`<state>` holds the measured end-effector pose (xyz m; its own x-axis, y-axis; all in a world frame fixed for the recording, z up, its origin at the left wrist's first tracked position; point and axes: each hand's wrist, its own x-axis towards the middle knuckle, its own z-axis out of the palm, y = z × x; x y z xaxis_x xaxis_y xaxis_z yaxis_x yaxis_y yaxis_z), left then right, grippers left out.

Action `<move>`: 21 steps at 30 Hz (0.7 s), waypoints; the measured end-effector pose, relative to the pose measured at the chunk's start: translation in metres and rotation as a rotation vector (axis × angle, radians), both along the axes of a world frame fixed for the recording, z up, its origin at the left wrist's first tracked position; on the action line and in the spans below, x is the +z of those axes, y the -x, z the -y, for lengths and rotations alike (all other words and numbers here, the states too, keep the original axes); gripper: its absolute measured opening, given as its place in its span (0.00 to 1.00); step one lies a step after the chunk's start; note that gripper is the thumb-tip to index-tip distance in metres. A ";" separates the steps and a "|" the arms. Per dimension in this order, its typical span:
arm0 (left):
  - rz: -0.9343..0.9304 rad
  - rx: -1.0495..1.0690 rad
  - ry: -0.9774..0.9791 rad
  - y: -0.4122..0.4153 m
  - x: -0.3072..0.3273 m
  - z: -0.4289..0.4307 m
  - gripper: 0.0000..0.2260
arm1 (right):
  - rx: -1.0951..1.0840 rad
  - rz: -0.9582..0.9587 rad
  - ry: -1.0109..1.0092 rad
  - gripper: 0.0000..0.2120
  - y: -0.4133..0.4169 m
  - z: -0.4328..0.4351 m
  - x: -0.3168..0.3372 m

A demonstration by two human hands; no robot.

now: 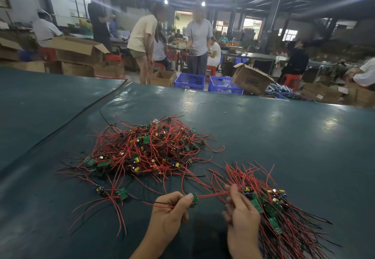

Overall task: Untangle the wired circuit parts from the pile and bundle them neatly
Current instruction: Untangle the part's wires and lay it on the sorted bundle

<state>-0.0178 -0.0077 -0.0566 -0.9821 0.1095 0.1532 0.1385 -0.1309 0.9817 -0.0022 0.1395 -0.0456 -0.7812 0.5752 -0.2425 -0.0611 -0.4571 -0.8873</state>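
Pile [146,149] sits mid-table [263,126], ahead of me and slightly left. Bundle [272,204] lies to its right and nearer me. My left hand [172,208], in front of the pile, pinches one board [195,198]; its wires [211,194] run right to my right hand [241,214], which pinches them at the bundle's left edge. Loose parts [123,193] lie left of my left hand. Crates [189,81] stand beyond the table's far edge

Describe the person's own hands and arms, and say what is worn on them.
The left hand and right hand are bare: no gloves, rings or wristbands show. The left forearm and right forearm are uncovered down to the frame's bottom edge, so no sleeve is in view.
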 end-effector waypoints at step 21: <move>0.021 -0.022 0.020 0.005 0.001 0.009 0.13 | -0.049 -0.065 -0.068 0.16 0.002 -0.003 -0.003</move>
